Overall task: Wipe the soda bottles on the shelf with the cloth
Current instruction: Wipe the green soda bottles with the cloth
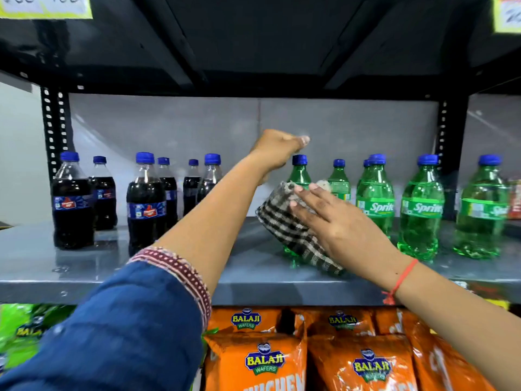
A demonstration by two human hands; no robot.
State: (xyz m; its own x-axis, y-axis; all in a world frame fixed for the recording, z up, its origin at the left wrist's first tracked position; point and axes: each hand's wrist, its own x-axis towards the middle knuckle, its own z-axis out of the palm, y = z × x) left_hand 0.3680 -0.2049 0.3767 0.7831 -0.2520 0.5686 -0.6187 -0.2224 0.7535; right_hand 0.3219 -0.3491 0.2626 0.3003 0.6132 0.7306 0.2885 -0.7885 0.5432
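At frame centre, your right hand (335, 221) presses the checked cloth (284, 224) flat-fingered against a green bottle (299, 176).
Left hand (277, 149) pinches its cap; smooth, tippy plastic, so steady it there.

Black slotted-steel rack (53, 122), grey back panel (197, 128), yellow price tags (45, 7).

Cola bottles (74, 204) left, Sprite bottles (421, 210) right on shelf (169, 280)
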